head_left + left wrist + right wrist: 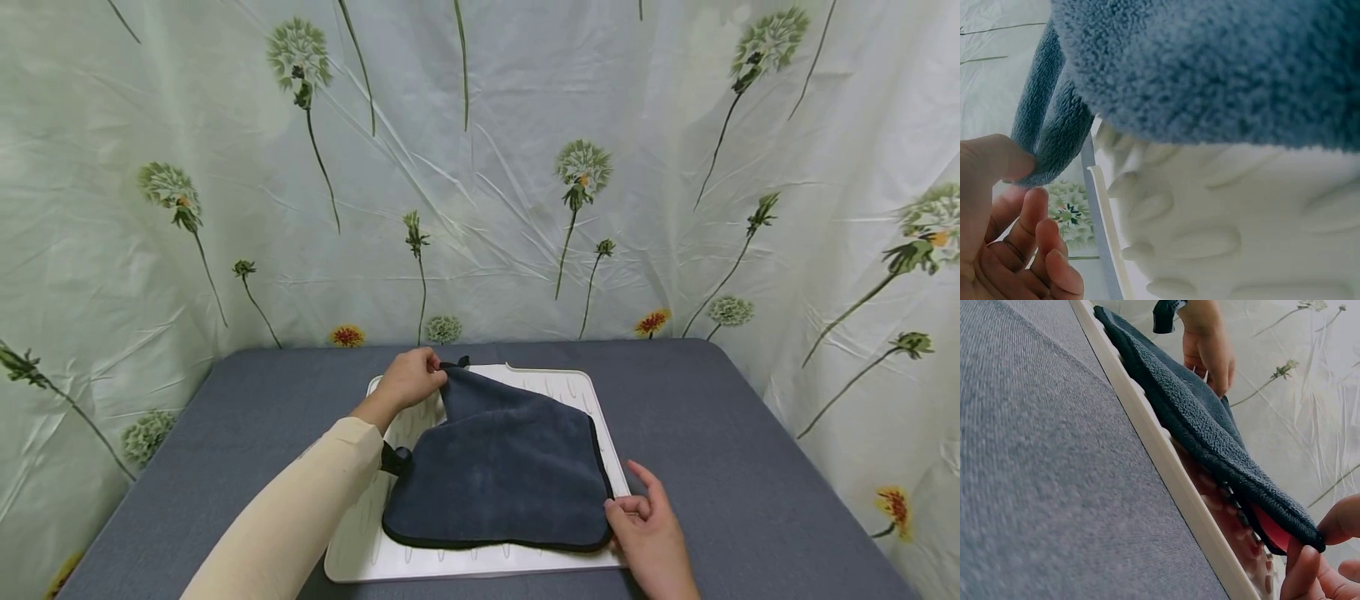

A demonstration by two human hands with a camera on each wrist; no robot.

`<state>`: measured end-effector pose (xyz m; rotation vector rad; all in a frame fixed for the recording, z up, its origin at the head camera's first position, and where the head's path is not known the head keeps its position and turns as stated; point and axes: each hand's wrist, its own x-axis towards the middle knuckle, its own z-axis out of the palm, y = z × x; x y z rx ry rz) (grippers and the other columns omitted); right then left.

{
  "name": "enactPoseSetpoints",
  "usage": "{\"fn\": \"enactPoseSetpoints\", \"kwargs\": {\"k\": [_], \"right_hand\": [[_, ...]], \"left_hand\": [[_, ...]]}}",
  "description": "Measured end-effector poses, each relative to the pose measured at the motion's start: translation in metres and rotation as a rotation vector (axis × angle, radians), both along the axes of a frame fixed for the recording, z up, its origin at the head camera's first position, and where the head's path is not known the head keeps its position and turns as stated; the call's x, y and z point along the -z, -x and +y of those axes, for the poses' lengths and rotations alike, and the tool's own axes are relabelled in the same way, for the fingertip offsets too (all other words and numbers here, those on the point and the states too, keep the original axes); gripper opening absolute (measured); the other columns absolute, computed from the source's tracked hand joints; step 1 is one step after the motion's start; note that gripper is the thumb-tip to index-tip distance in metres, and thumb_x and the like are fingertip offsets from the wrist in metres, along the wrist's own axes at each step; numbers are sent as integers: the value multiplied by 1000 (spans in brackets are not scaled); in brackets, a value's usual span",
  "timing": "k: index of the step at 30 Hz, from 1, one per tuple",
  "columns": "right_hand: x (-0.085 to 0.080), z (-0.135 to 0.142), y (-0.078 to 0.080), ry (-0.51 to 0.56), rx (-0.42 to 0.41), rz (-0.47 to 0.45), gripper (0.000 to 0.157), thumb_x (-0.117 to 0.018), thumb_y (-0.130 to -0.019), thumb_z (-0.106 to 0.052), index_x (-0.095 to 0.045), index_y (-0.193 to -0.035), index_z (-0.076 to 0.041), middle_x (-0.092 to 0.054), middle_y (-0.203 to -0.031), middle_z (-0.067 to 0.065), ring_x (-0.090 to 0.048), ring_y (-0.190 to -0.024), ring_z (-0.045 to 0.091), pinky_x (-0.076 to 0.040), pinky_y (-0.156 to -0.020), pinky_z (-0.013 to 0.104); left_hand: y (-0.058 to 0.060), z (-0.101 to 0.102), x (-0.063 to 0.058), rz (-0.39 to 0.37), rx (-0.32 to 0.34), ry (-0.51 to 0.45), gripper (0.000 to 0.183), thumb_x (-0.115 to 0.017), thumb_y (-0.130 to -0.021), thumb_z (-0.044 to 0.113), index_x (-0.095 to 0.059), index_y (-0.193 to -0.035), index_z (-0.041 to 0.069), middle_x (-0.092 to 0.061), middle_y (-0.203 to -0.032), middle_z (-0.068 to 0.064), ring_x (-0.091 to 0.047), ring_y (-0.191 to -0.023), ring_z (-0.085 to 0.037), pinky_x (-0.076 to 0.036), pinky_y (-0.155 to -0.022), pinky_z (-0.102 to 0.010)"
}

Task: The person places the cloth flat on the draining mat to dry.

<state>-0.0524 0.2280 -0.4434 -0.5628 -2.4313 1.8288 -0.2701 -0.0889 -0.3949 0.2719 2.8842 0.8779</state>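
Note:
A dark blue plush towel (502, 483) with black edging lies partly folded over a white tray (420, 568) with raised ridges. At the far left, my left hand (411, 379) pinches a raised corner of it between thumb and forefinger. The left wrist view shows that hand (1007, 231) with the towel's edge (1054, 137) looped at the thumb and the other fingers loosely bent. My right hand (651, 529) pinches the near right corner. In the right wrist view this corner is lifted above the tray's rim (1175, 497), and something reddish (1272, 531) shows beneath the towel.
The tray stands on a table with a grey-blue cloth (712, 433). Behind and at both sides hangs a pale curtain (495, 200) printed with dandelions. A black strap (395, 458) sits at the left wrist, close to the towel's left edge.

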Motion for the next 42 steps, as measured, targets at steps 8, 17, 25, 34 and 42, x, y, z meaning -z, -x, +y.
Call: {"fn": "enactPoseSetpoints", "kwargs": {"k": [8, 17, 25, 34, 42], "right_hand": [[-3, 7, 0, -59, -3, -56, 73, -65, -96, -7, -27, -158, -7, -68, -87, 0, -55, -59, 5, -47, -55, 24], [-4, 12, 1, -199, -9, -66, 71, -68, -93, -10, -33, -155, -6, -73, -88, 2, -56, -63, 4, -45, -60, 23], [-4, 10, 2, -173, -2, -109, 70, -67, -94, -12, -33, -155, -6, -72, -91, 5, -58, -57, 15, -51, -53, 29], [-2, 5, 4, -153, -14, -161, 68, -66, -96, -16, -34, -154, -7, -72, -96, 8, -59, -56, 18, -53, -52, 33], [-4, 12, 9, -81, -58, -132, 66, -64, -99, -18, -32, -155, -6, -74, -100, 8, -53, -51, 17, -51, -50, 31]], "left_hand": [[-3, -1, 2, 25, -79, 33, 14, -58, -95, 20, -61, -102, 8, -67, -96, -9, -58, -75, -23, -45, -69, -37], [-4, -4, 6, 36, -107, 55, 16, -59, -96, 23, -61, -103, 9, -67, -96, -9, -59, -76, -23, -46, -68, -37], [-13, -6, 8, -31, -69, 60, 22, -61, -99, 27, -62, -111, 8, -68, -92, -10, -58, -68, -21, -45, -62, -34], [-43, -18, 19, -10, -7, 137, 20, -64, -97, 30, -71, -103, 11, -73, -97, -9, -60, -75, -20, -48, -68, -37], [-88, -33, 23, -20, 34, 71, 21, -69, -95, 29, -67, -80, 14, -62, -72, 0, -52, -64, -16, -40, -60, -31]]}}
